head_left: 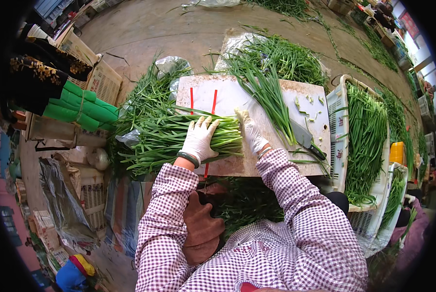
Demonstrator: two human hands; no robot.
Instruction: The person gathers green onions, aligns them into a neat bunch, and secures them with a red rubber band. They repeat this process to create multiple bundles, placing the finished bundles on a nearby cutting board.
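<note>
My left hand [199, 140], in a white glove with a dark bangle at the wrist, rests spread on a large bundle of green garlic chives [159, 140] on the white board [247, 160]. My gloved right hand [252, 133] is at the bundle's pale cut ends; whether it grips any stalks I cannot tell. Two red strips [214, 101] lie on the board beyond the bundle, and a red end shows below it. To the right, a smaller bunch of chives [272, 106] lies slanted, partly over the blade of a knife [305, 138] with a black handle. Short trimmings [311, 98] lie near the board's right edge.
Loose chives [291, 58] are heaped beyond the board, with more at its left. A white plastic crate [338, 127] full of chives stands at the right. Green rolled material [81, 106] and dark cloth [39, 80] sit on crates at the left. Another person [409, 233] is at the lower right.
</note>
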